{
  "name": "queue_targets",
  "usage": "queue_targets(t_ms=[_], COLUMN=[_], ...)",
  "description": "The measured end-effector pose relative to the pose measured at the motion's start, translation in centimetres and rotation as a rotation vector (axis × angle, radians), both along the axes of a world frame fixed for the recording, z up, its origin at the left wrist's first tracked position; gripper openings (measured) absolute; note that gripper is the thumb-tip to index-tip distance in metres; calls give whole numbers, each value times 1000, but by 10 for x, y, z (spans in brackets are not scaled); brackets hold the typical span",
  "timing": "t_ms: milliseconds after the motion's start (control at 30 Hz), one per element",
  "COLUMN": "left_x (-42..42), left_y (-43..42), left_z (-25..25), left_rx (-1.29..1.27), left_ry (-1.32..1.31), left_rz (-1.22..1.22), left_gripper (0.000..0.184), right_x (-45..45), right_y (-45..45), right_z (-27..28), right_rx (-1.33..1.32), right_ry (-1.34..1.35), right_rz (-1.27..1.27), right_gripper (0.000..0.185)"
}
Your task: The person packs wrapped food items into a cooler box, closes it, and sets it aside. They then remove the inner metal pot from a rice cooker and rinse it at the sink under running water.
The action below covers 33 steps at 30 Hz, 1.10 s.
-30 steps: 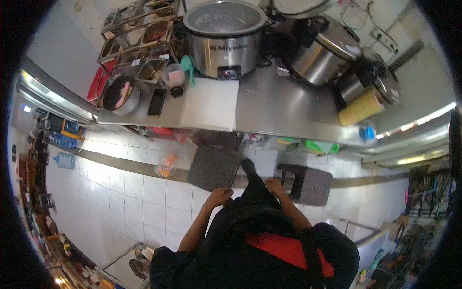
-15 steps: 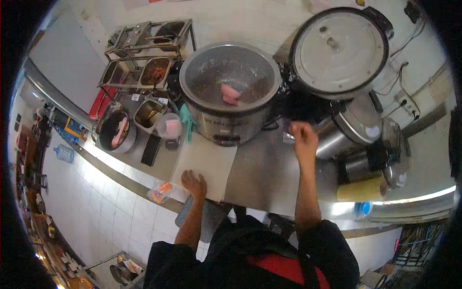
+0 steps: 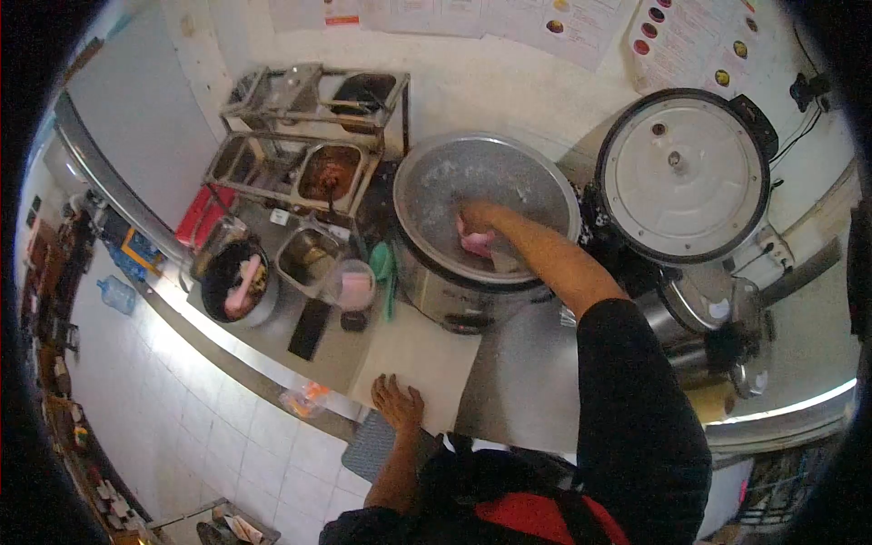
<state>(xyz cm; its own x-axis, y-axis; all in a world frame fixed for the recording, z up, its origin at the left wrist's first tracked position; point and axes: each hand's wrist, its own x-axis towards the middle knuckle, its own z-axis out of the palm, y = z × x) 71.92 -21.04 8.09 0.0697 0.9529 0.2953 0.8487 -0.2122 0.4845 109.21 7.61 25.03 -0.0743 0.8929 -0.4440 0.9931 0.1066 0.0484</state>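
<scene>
My right hand (image 3: 480, 218) reaches down into the large steel rice cooker (image 3: 454, 300), its fingers closed on a pink object (image 3: 476, 242) near the middle of the pot. Steam or residue clouds the pot's grey inside. Behind and to the right, the cooker's round lid (image 3: 686, 173) is raised. My left hand (image 3: 398, 402) lies with fingers spread on the white paper (image 3: 427, 350) at the counter's front edge, holding nothing.
Left of the cooker are a green utensil (image 3: 385, 272), a plastic cup with pink contents (image 3: 352, 285), a black phone (image 3: 310, 330), a dark pot (image 3: 238, 289) and a rack of food trays (image 3: 332, 174). Steel pots (image 3: 672, 309) stand at the right.
My right hand has moved from beside the cooker into its pot and taken hold of the pink object. My left hand stays on the paper. The view has shifted.
</scene>
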Motion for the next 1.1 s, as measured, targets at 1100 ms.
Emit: queue_targets(t_ms=[1100], left_x=[379], left_y=[243], left_z=[146], left_rx=[-850], left_ry=[808], left_rz=[-1021], left_gripper=[34], right_x=[61], right_y=[-486], right_z=[-66], right_rx=[883], right_ry=[565], right_rz=[-1059], right_gripper=[18])
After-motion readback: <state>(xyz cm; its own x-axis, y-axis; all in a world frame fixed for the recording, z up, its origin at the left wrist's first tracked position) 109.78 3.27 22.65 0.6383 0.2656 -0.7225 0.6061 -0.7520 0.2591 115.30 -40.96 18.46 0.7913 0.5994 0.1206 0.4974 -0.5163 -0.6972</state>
